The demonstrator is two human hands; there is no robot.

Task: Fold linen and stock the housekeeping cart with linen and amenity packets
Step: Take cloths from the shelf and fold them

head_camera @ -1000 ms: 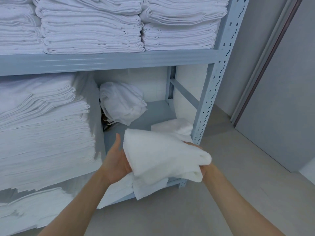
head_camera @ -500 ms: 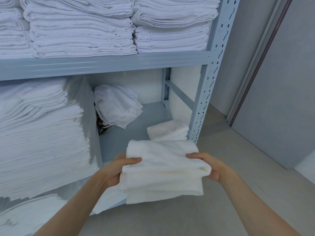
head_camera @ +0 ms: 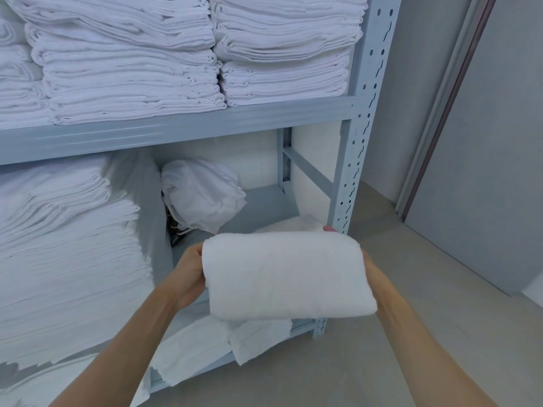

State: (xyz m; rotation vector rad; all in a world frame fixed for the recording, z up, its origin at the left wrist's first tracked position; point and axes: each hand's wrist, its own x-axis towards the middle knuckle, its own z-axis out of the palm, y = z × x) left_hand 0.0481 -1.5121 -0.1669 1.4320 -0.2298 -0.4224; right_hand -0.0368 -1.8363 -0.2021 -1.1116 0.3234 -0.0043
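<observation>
A folded white towel (head_camera: 288, 274) is held in front of the grey shelving unit (head_camera: 352, 160), level with its lower shelf. My left hand (head_camera: 188, 274) grips the towel's left end, fingers hidden under it. My right hand (head_camera: 368, 267) grips the right end, mostly covered by the cloth, with one fingertip showing at the top edge. Behind the towel, another folded towel (head_camera: 293, 224) lies on the shelf, largely hidden.
Tall stacks of folded white linen (head_camera: 129, 69) fill the upper shelf and the left of the lower shelf (head_camera: 67, 254). A crumpled white bundle (head_camera: 202, 195) sits at the back. Loose cloths (head_camera: 205, 345) hang over the shelf's front edge. A grey door (head_camera: 493, 142) stands to the right.
The towel went from a loose bundle to a neat fold held at both ends, and it now sits higher and closer to the shelf opening.
</observation>
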